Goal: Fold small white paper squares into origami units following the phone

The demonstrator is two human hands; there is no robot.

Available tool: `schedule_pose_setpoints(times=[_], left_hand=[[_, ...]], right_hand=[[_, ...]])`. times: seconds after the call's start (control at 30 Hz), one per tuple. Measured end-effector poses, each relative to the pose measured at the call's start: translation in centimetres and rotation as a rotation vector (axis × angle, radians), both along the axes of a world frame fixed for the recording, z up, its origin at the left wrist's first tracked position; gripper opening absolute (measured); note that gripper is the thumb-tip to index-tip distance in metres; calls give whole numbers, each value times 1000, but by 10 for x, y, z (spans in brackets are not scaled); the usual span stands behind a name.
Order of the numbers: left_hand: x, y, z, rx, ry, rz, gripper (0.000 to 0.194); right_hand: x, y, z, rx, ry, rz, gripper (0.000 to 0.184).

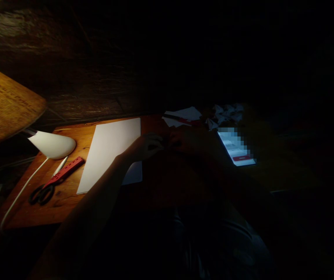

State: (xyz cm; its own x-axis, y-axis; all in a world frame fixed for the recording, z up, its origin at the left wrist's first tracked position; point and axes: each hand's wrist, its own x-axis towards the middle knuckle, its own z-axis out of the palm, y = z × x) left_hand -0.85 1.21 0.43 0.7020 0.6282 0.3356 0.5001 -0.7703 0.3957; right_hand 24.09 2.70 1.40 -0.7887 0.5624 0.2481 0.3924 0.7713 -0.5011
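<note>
Over the right edge of a stack of white paper point(108, 147), my left hand point(153, 144) is curled, with thumb and fingers closed together. My right hand point(181, 142) meets it just to the right, its fingers bent inward in deep shadow. Whatever lies between the fingertips is too dark to make out. Behind the hands lie loose white paper pieces point(194, 112) with a dark and red long object point(178, 118) across them. Several small folded paper pieces point(228, 112) sit in a heap further right.
A lit screen point(232, 149) lies right of my hands. On the left stand a white lamp base point(56, 144) and a yellow-lit shade point(6, 105). Near them are black-handled scissors point(42, 193) with a red perforated part, a white pen-like stick point(60, 166) and a cord point(23, 190).
</note>
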Motion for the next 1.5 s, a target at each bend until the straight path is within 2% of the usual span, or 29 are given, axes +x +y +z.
schedule_pose_setpoints(times=[0.17,0.5,0.63,0.73,0.9,1.07,1.2,1.33,1.5], left_hand=[[4,-3,2,32,-25,3,16],[6,-4,6,-4,-44,-10,22],[3,-2,4,7,-34,-21,20],[2,-2,4,18,-14,-18,20],[2,-1,5,16,2,-25,20],[5,-2,4,-17,-17,-23,19],[12,-2,3,-50,-80,38,17],[22,-5,3,-102,-98,146,7],[30,-8,1,-177,-173,272,7]], right_hand=[[1,-3,5,-2,-6,-1,18],[3,-1,5,-11,-18,21,23],[2,0,2,-36,7,23,18],[0,-4,4,-71,26,-38,16],[-3,-17,24,-29,-29,-262,17],[-6,-19,28,-38,-90,-243,15],[-9,-16,25,-33,-96,-252,17],[-9,-18,28,-6,-137,-287,16],[-9,-15,23,-10,-110,-271,15]])
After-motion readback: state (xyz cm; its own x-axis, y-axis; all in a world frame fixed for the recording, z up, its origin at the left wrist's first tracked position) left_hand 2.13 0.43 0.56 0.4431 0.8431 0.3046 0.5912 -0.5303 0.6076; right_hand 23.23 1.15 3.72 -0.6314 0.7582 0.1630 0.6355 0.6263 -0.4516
